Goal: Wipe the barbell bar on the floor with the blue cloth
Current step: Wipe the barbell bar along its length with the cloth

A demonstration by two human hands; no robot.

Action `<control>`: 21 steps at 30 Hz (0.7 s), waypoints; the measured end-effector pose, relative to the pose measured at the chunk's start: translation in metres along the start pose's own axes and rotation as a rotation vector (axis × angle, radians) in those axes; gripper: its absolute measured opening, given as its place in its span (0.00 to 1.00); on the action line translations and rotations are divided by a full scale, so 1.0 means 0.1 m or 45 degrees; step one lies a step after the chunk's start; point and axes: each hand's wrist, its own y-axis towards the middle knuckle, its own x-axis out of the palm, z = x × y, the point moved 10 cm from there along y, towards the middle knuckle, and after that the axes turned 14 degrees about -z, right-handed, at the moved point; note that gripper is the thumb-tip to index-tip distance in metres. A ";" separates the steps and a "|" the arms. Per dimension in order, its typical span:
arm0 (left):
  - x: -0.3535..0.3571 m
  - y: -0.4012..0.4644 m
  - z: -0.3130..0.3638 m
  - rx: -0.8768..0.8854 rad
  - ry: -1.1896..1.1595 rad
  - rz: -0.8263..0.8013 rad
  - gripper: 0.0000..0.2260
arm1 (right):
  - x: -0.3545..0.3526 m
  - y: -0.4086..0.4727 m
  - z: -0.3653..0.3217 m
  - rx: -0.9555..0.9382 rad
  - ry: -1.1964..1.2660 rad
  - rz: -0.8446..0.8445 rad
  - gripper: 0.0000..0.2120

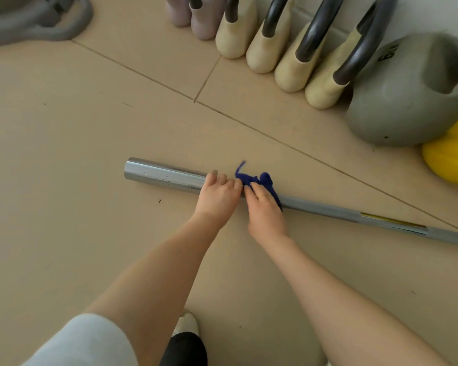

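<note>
Grey metal, the bar (pixel 167 178) lies flat on the tan floor (pixel 64 154), running from its thick cut end on the left down toward the right edge of my view. My left hand (pixel 218 194) rests on top of the bar where the thick sleeve ends, fingers curled over it. Just right of that, almost touching it, my right hand (pixel 265 207) (the one with a ring) holds the blue cloth (pixel 265 180) bunched against the bar, fingers closed on it, with one loose thread sticking up past the bar. Further right along the bar sits a yellow label (pixel 389 221). Beyond the bar, well apart from it, stand cream handles (pixel 288 67) in a row, a grey kettlebell (pixel 397 109) and something yellow (pixel 450 157).
</note>
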 end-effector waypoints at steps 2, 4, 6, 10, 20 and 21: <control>-0.01 -0.03 -0.09 -0.016 -0.129 0.048 0.10 | 0.01 0.07 -0.10 -0.036 0.075 -0.006 0.27; 0.01 -0.12 -0.26 -0.047 -0.339 0.091 0.19 | 0.00 0.10 0.11 0.137 0.024 0.033 0.28; 0.08 -0.27 -0.46 -0.094 -0.584 0.077 0.22 | -0.05 0.03 0.28 0.282 -0.116 0.092 0.28; 0.18 -0.69 -0.95 -0.285 -0.737 0.041 0.21 | -0.11 -0.01 0.11 0.227 0.131 0.046 0.28; 0.71 -1.10 -1.90 -0.859 -2.046 0.033 0.20 | -0.03 0.10 -1.29 -0.211 0.134 0.188 0.29; 0.71 -1.10 -1.90 -0.854 -2.142 0.070 0.20 | 0.05 0.15 -1.30 -0.173 0.080 0.139 0.29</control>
